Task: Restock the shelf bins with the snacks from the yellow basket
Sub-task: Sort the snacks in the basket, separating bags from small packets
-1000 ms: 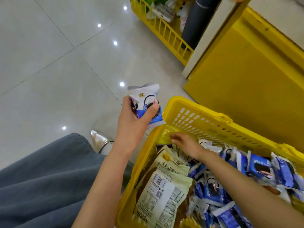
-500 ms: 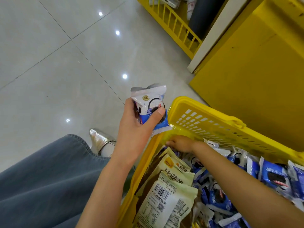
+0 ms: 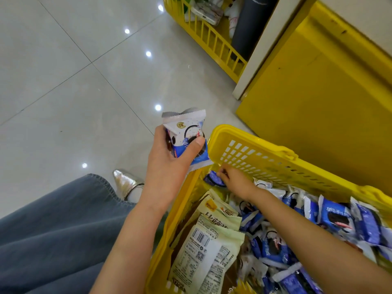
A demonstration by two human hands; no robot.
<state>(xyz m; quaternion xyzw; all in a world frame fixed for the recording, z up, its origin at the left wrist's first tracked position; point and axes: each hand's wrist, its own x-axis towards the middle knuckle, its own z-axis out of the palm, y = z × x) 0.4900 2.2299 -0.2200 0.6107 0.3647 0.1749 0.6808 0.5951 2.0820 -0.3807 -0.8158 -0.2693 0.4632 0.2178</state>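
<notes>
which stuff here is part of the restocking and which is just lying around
Job: yellow basket; snack packs held in the left hand; blue packet pinched by the right hand; loose blue packets and pale green bags in the basket.

Not part of it: slatted yellow crate; dark grey roll; silver shoe.

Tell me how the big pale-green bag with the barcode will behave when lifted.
The pale-green bag looks like thin creased film, so it would probably flop if lifted by one corner. Its smooth surface may slip. Being flat, it seems unlikely to roll.
</notes>
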